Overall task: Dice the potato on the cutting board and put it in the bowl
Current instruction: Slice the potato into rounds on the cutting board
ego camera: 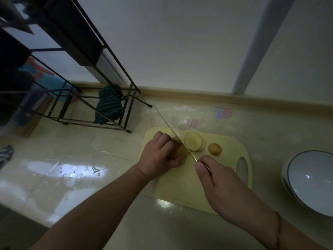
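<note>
I am slicing on the pale yellow plastic cutting board point(223, 179): my left hand point(158, 156) is curling round the uncut brown potato point(180, 150), my right hand point(221, 186) is gripping the long steel knife point(173, 132), whose blade is crossing the potato's long axis just beside my left fingertips. Cut rounds point(193, 141) are lying right of the blade; the white bowl point(310, 181), right of the board, is holding nothing.

dim pale wall point(180, 42), black rack point(75, 42)

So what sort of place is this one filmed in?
Probably a home kitchen counter: a pale yellow plastic cutting board with round potato slices, a white ceramic bowl alongside, and a black wire rack by the wall.
</note>
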Demonstrator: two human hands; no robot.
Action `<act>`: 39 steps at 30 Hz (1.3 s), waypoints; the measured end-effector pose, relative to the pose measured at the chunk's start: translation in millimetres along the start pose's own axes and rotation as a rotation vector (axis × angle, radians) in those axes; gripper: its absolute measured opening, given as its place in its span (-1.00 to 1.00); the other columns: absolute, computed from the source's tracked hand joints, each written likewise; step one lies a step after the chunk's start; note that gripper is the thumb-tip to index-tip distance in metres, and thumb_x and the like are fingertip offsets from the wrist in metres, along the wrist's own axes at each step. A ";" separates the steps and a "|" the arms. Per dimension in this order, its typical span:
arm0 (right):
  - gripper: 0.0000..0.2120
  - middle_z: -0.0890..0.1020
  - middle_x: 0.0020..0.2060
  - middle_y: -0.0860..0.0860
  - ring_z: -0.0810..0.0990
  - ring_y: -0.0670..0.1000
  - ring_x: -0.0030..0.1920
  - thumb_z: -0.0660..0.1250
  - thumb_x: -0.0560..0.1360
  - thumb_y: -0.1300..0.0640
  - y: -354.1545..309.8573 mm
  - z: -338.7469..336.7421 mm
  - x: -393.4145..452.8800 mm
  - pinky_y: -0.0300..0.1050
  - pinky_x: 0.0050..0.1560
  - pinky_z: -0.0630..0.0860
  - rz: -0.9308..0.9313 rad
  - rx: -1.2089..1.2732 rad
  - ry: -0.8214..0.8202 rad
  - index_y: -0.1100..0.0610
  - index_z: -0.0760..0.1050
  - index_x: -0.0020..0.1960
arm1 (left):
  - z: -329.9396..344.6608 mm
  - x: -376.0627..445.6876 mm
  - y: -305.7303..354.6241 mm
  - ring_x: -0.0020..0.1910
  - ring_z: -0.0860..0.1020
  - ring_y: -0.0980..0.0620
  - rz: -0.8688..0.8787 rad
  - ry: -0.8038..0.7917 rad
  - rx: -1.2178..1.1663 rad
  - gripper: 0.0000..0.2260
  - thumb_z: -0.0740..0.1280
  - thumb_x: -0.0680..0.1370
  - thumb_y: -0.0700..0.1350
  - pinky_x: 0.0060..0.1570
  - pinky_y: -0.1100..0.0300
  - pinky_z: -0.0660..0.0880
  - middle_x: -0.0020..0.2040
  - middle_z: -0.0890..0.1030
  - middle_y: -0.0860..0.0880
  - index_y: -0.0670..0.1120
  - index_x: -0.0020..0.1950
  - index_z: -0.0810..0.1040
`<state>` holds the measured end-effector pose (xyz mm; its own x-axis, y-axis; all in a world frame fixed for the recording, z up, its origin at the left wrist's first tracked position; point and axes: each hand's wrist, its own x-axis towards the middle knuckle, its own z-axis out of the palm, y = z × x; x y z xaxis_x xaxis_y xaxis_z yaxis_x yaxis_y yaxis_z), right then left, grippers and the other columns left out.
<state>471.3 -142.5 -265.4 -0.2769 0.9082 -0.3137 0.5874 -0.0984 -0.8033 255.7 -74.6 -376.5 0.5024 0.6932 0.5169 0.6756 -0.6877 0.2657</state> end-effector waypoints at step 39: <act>-0.71 0.51 -0.40 0.00 0.49 -0.06 -0.37 0.03 0.62 -0.12 26.9 26.2 39.9 0.06 -0.24 0.41 0.020 0.027 0.008 0.00 0.41 -0.12 | 2.8 0.0 -4.0 -0.17 0.37 -0.07 -0.038 0.028 -0.021 -0.67 0.44 0.42 0.04 -0.25 0.05 0.39 -0.09 0.38 -0.03 -0.10 0.03 0.43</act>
<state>456.1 -119.6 -312.8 -0.2590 0.9094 -0.3254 0.5719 -0.1271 -0.8104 254.6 -71.2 -379.9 0.4610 0.7129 0.5284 0.6826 -0.6654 0.3022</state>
